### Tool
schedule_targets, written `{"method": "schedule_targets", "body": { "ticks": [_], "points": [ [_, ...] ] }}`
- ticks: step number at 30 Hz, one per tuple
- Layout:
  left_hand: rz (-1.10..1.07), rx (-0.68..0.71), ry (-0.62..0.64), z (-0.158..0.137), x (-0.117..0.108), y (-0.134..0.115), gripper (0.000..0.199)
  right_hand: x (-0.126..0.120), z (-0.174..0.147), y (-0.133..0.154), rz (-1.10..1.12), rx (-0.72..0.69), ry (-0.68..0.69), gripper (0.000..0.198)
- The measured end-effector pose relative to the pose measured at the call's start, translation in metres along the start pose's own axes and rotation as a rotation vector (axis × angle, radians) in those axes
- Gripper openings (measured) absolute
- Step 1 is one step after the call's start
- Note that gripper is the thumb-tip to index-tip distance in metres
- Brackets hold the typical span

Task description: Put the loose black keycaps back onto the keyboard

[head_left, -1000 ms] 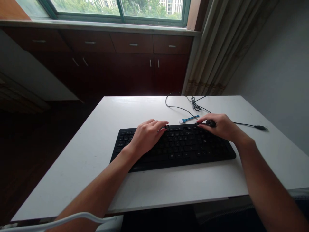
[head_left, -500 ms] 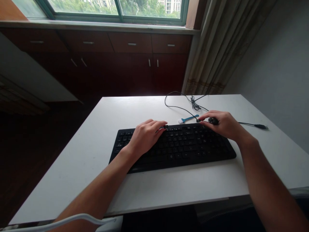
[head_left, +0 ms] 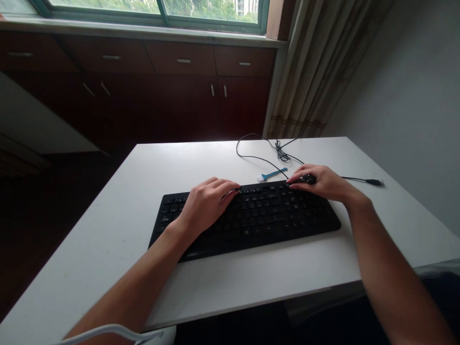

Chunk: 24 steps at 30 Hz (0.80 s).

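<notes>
A black keyboard (head_left: pixel 266 215) lies at a slant across the white table. My left hand (head_left: pixel 206 203) is over its left half, thumb and forefinger pinched on a small dark piece (head_left: pixel 235 189) at the back row; its kind is unclear. My right hand (head_left: pixel 319 182) bends over the right back edge. Its thumb and fingertips pinch at the keys there, closed on a tiny black piece mostly hidden by the fingers. A dark rounded thing (head_left: pixel 309 178) shows in the gap of that hand, too dark to name. Just behind the keyboard lies a blue brush (head_left: pixel 271 175) with white bristles.
A thin black cable (head_left: pixel 282 153) lies looped and bundled near the table's back edge. Its USB plug (head_left: pixel 374 182) rests to the right. Brown cabinets (head_left: pixel 183 96) and a curtain (head_left: pixel 305 72) stand behind the white table (head_left: pixel 104 225). A white cord (head_left: pixel 108 329) crosses my left forearm.
My right fingertips have come down slightly onto the keyboard's back edge, and my left fingertips sit a little lower too. The whole view has shifted, so the table appears further left.
</notes>
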<state>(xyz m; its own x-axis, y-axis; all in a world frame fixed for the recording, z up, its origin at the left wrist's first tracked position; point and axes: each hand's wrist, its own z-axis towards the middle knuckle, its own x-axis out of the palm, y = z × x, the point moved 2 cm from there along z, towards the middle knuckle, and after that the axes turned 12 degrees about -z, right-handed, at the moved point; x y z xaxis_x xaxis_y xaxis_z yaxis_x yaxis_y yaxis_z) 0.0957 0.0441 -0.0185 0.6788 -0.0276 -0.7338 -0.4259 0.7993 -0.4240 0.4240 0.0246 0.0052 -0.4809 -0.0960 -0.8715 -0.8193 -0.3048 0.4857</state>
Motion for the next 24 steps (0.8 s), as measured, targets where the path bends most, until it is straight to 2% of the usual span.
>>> {"method": "schedule_targets", "body": {
  "ticks": [19, 24],
  "points": [
    [-0.003, -0.002, 0.005, -0.0007, -0.0001, 0.0008, 0.017, 0.0023, 0.0007, -0.0032, 0.013, 0.048, 0.080, 0.035],
    [0.001, -0.001, 0.000, 0.0000, -0.0003, 0.0002, 0.018, 0.0019, 0.0011, -0.0016, 0.010, 0.060, 0.046, 0.036]
  ]
}}
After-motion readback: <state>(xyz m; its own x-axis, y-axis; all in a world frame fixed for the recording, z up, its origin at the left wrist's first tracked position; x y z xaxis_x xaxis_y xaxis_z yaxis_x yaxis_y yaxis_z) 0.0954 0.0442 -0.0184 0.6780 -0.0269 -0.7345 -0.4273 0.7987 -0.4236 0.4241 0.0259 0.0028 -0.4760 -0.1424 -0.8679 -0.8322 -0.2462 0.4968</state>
